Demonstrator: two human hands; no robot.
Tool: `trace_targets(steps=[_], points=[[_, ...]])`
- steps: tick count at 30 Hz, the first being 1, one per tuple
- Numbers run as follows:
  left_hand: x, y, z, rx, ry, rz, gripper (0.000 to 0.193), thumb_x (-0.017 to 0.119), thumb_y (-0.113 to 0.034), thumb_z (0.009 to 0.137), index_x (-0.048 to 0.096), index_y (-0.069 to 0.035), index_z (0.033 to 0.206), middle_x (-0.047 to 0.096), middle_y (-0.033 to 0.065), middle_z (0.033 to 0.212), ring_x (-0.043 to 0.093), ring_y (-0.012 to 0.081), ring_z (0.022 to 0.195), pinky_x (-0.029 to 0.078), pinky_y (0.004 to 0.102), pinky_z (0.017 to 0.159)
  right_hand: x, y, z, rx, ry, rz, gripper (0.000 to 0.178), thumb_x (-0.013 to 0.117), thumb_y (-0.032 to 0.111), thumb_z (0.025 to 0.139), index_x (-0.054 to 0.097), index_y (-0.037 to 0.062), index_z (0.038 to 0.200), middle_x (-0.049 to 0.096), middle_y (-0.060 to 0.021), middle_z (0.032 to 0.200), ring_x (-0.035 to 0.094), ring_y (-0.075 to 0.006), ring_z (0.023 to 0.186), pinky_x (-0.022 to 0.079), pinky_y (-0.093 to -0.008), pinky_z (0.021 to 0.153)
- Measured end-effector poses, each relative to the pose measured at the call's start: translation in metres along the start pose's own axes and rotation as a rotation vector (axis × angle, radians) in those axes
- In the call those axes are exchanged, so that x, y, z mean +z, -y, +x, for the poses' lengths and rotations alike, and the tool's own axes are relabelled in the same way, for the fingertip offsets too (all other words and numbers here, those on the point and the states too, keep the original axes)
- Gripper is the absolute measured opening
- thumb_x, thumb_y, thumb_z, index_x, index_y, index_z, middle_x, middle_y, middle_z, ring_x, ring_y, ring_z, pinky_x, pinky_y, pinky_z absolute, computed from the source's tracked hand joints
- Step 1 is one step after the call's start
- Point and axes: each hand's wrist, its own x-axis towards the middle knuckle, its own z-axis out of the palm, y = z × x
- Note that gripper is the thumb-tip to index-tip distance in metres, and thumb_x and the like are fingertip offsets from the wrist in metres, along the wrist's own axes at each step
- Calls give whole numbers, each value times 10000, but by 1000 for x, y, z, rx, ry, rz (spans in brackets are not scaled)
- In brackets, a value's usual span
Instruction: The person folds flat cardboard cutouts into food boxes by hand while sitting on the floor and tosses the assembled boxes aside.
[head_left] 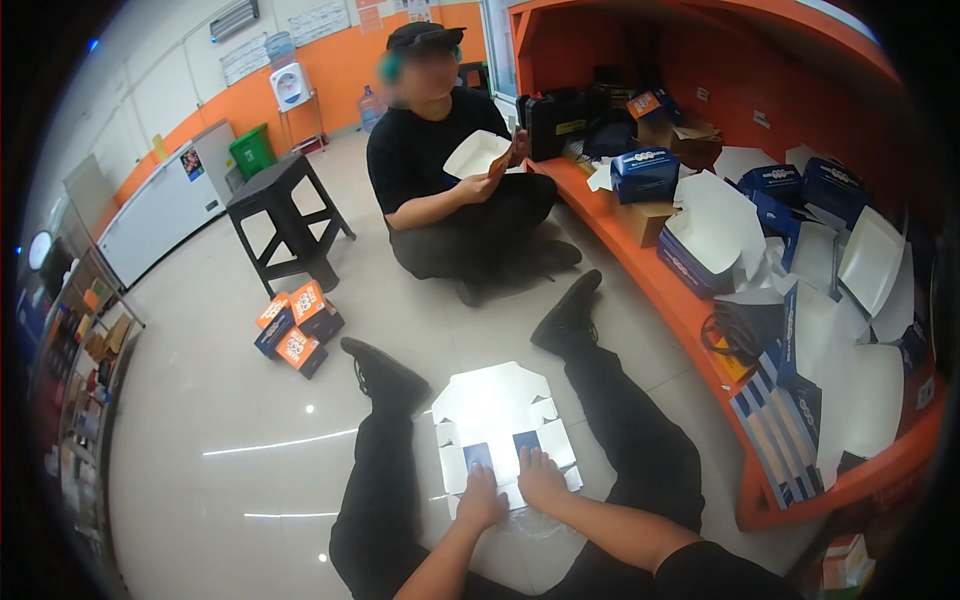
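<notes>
A flat white cardboard box blank [492, 395] with notched side tabs lies on the floor between my outstretched legs. Two of its flaps are folded inward, showing blue faces. On the left blue flap [478, 456] rests my left hand [482, 497], fingers laid along it. My right hand [541, 478] presses on the right blue flap [527, 440] with its fingers stretched out. Clear plastic film [540, 524] appears just below the blank, close to my hands.
Across from me a person [440, 160] sits holding a white open box [478, 155]. Folded orange and blue boxes [300, 325] lie at left, near a black stool [285, 200]. An orange shelf [650, 290] at right holds many blue-and-white boxes [700, 240].
</notes>
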Motion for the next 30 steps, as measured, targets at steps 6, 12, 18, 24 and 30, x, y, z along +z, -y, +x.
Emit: trace_targets(steps=[6,12,18,24,30], points=[[-15,-6,4,-240,-349,-251,702,668,-172,856,383,131,1421,486,347,1383,504,448,1284,421,464,1092,-30,-3,12,268,85,361,517,500,53,906,400,-137,1376,593,-325,1195,631,-444,1059,522,-499,934],[-18,17,9,-367,-453,-400,281,634,-79,810,668,74,1043,702,281,914,687,437,900,531,475,849,-31,-53,25,483,137,463,304,696,121,803,645,-67,1036,673,-277,1102,648,-416,1080,523,-454,953],[-8,50,9,-560,-522,-624,297,682,-116,784,675,67,1017,713,264,932,702,405,910,541,445,836,-69,-57,26,497,3,547,421,770,201,782,665,-46,1107,675,-273,1139,648,-403,1104,513,-431,961],[-55,0,-1,-514,-425,-515,562,683,-92,788,531,66,1305,667,275,1178,658,399,1107,503,421,965,-125,-41,16,433,-151,631,378,715,219,885,654,-29,1164,675,-280,1148,650,-399,1124,512,-428,947],[-55,-29,-12,-498,-794,244,652,699,-184,855,437,30,1412,602,256,1271,630,400,1120,474,434,1012,-152,3,4,84,-365,646,348,664,271,940,689,20,1180,702,-280,974,690,-449,931,548,-464,809]])
